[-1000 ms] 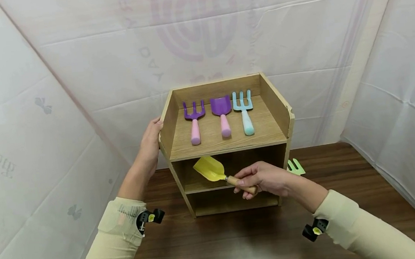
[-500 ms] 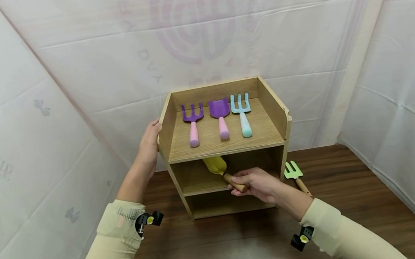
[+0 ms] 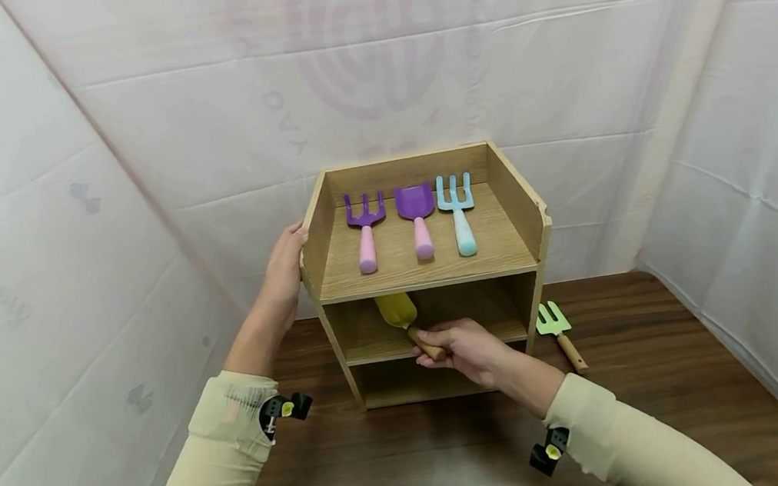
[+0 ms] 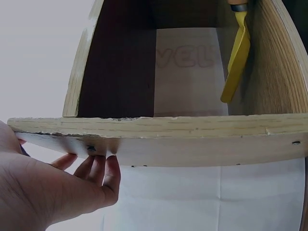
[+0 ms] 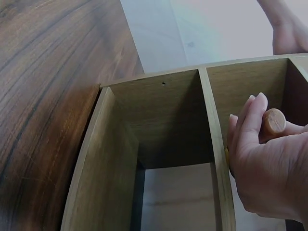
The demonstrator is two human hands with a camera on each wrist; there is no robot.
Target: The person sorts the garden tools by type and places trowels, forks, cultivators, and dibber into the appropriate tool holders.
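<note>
In the head view my right hand (image 3: 464,352) grips the wooden handle (image 3: 428,344) of a yellow hand trowel (image 3: 396,310). Its blade reaches into the middle compartment of a small wooden shelf unit (image 3: 427,280), tilted toward the back left, with the tip hidden under the top board. The left wrist view has the yellow blade (image 4: 237,60) close above the middle board. The handle's round end (image 5: 275,121) pokes out of my fingers in the right wrist view. My left hand (image 3: 281,275) rests against the unit's left side panel, fingertips (image 4: 113,166) touching its outer face.
A purple fork (image 3: 365,226), a purple scoop (image 3: 417,210) and a light blue fork (image 3: 457,206) lie side by side on the top board. On the brown wood-grain table (image 3: 650,374), a green fork (image 3: 558,328) lies right of the unit. White cloth walls (image 3: 211,119) stand around.
My right hand has moved left, bringing the trowel's blade from in front of the unit into the middle compartment. The green fork is more fully uncovered. My left hand stays at the side panel.
</note>
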